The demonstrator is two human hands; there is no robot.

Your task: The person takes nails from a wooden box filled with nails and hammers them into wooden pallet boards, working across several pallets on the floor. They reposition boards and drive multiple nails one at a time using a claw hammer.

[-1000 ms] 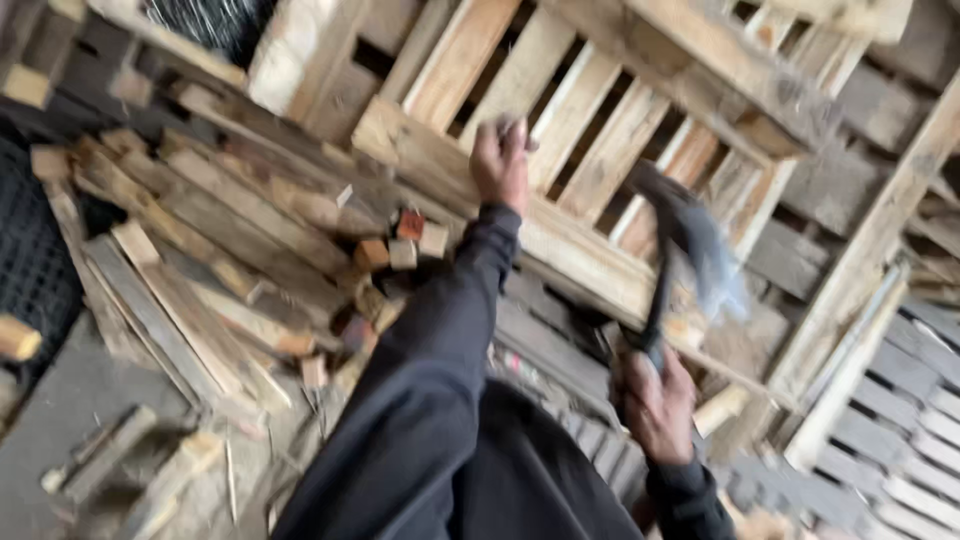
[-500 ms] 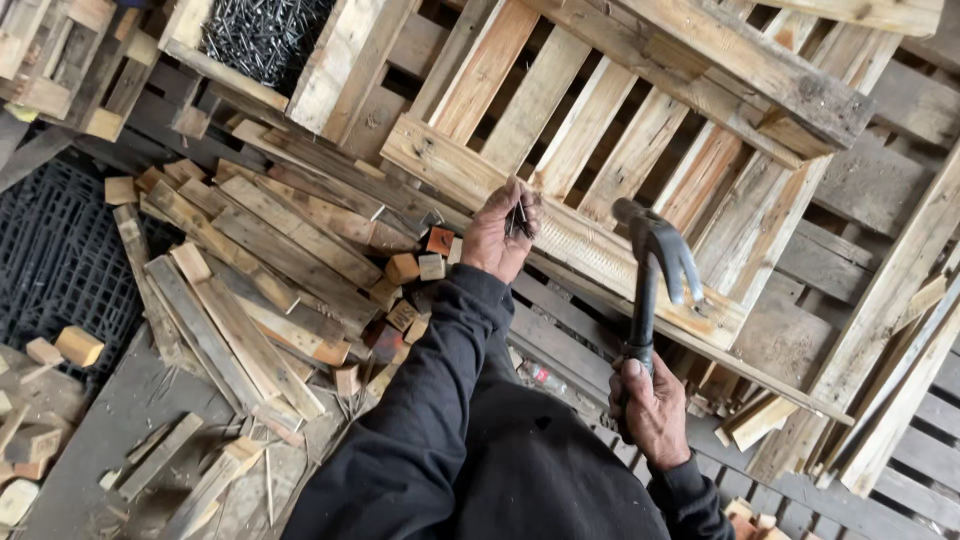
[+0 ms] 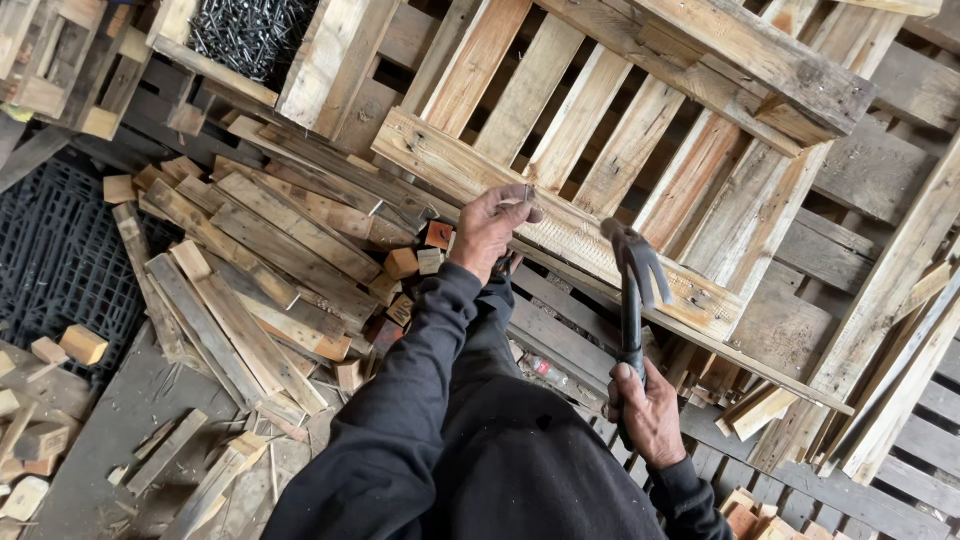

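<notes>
Head view: nails (image 3: pixel 250 35) in wooden box (image 3: pixel 300 75)

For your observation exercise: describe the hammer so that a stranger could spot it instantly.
Start at the big slatted wooden pallet filling the upper middle. At its near edge board, the right hand holds the hammer upright. It is the only dark metal tool among pale timber, with a curved claw head.

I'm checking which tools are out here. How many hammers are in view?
1. The claw hammer is gripped by the right hand, head up, beside the pallet board where the left hand pinches a nail. Others may be hidden.
</notes>
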